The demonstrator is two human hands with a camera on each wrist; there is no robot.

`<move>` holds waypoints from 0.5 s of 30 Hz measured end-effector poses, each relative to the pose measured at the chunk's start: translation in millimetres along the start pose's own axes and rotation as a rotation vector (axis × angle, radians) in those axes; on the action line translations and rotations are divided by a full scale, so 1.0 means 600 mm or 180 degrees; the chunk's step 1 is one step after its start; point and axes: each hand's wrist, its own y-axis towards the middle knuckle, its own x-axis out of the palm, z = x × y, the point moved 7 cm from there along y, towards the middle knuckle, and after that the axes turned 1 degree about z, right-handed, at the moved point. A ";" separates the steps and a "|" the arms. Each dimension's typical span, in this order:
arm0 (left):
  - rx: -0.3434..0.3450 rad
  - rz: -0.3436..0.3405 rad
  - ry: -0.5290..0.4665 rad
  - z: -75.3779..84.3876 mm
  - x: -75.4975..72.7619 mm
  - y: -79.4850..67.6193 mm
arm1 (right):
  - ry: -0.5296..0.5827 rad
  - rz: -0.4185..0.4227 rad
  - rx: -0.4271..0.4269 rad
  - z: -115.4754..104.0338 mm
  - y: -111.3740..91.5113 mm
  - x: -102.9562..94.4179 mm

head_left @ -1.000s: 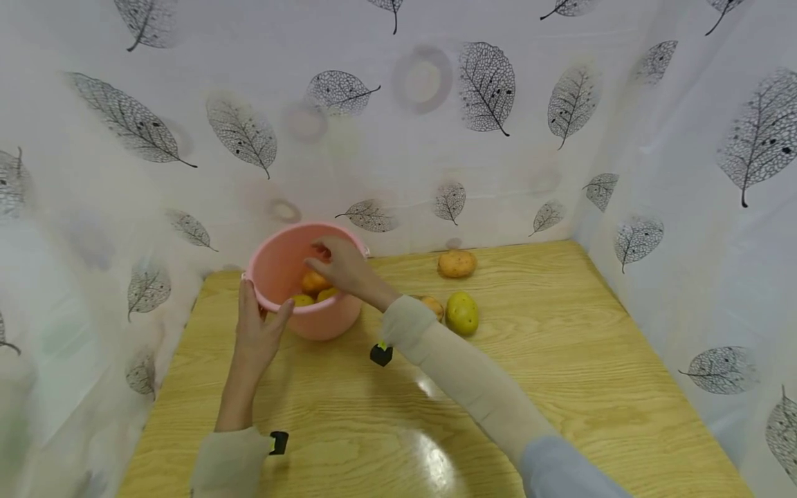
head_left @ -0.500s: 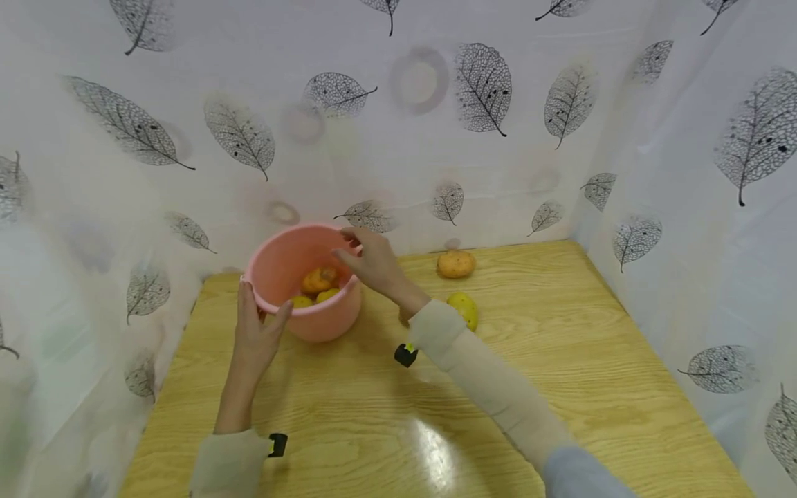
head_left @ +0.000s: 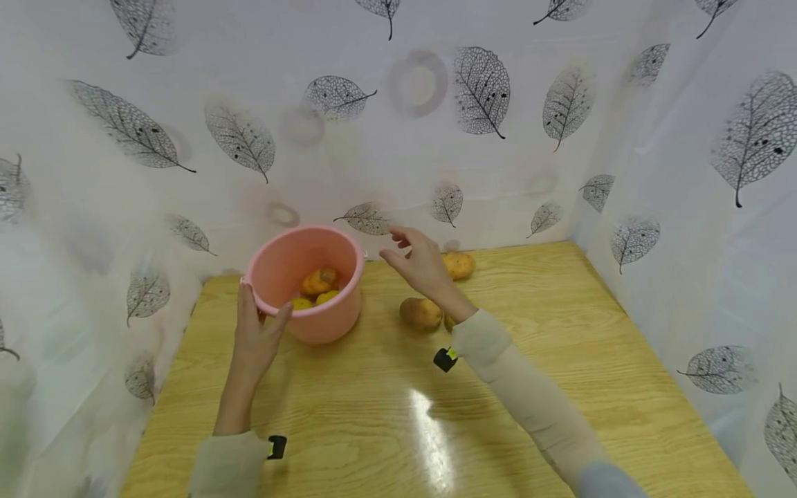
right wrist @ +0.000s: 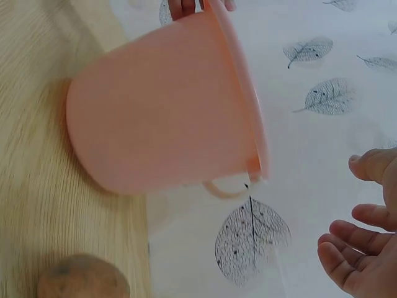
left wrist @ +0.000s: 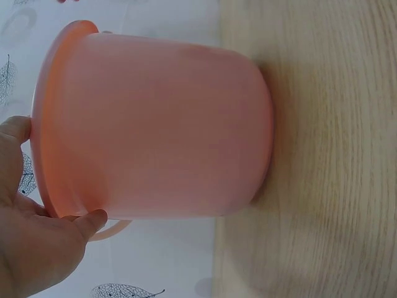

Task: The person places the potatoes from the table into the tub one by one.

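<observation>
A pink plastic bucket (head_left: 324,324) stands at the table's back left. My left hand (head_left: 255,342) holds its near-left rim, thumb and fingers spread along the edge; the left wrist view shows the thumb against the lip. Inside lie a potato (head_left: 319,281) and two yellow fruits, one being the yellow fruit (head_left: 301,303) at left. To the right of the bucket, my right hand (head_left: 426,266) hovers above the table, fingers loosely bent and holding nothing. Below it rests a brown potato (head_left: 420,314). Another potato (head_left: 459,265) lies behind the hand, partly covered.
A green-yellow fruit (head_left: 450,322) sits beside the brown potato, mostly hidden by the right wrist. The wooden table (head_left: 349,415) is bounded at back and sides by a white leaf-print curtain (head_left: 386,159). The bucket's handle (right wrist: 226,189) hangs behind it.
My right hand has come out of the bucket, leaving a potato inside, and moved right over the loose potatoes. My left hand stays on the rim; the bucket has hardly moved.
</observation>
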 end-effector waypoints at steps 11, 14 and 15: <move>-0.0034 -0.0001 0.0033 0.003 0.000 -0.002 | -0.0161 0.0189 0.0215 0.046 -0.048 -0.088; -0.0020 0.0011 0.0043 0.000 0.000 -0.001 | -0.0176 0.0244 0.0281 0.057 -0.061 -0.106; -0.0014 0.0015 0.0047 0.000 -0.001 -0.001 | -0.0185 0.0259 0.0302 0.061 -0.065 -0.112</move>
